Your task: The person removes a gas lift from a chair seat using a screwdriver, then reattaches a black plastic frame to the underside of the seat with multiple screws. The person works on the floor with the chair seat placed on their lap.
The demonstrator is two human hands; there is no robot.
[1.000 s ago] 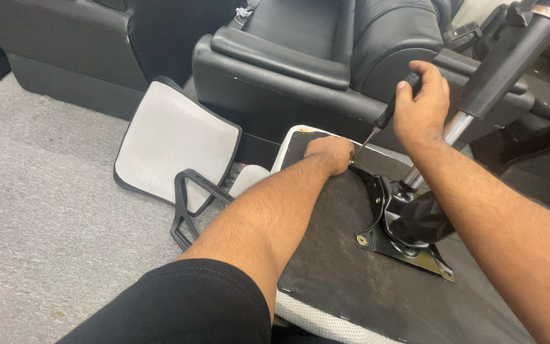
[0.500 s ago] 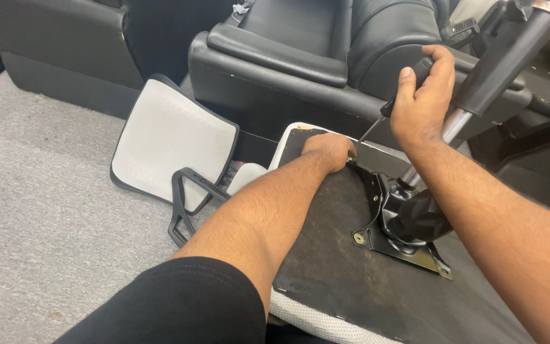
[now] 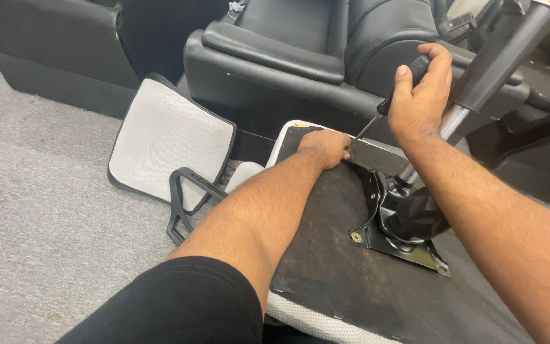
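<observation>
An upturned office chair seat [image 3: 326,255] lies before me, its dark underside facing up. A black metal mounting plate [image 3: 408,245] with the chair's gas-lift column [image 3: 498,57] is fixed to it. My right hand [image 3: 418,102] grips the black handle of a screwdriver [image 3: 389,102], whose thin shaft slants down to the plate's far corner. My left hand [image 3: 326,148] rests closed on the seat at that corner, next to the screwdriver tip; whether it pinches anything is hidden.
A white mesh chair backrest [image 3: 167,143] with a black frame leans at the left, a black armrest loop [image 3: 186,204] beside it. Black leather sofas [image 3: 275,64] stand behind. Grey carpet [image 3: 39,210] covers the floor on the left.
My right hand with the screwdriver handle has shifted slightly up and turned a little. The left hand stays at the plate's corner.
</observation>
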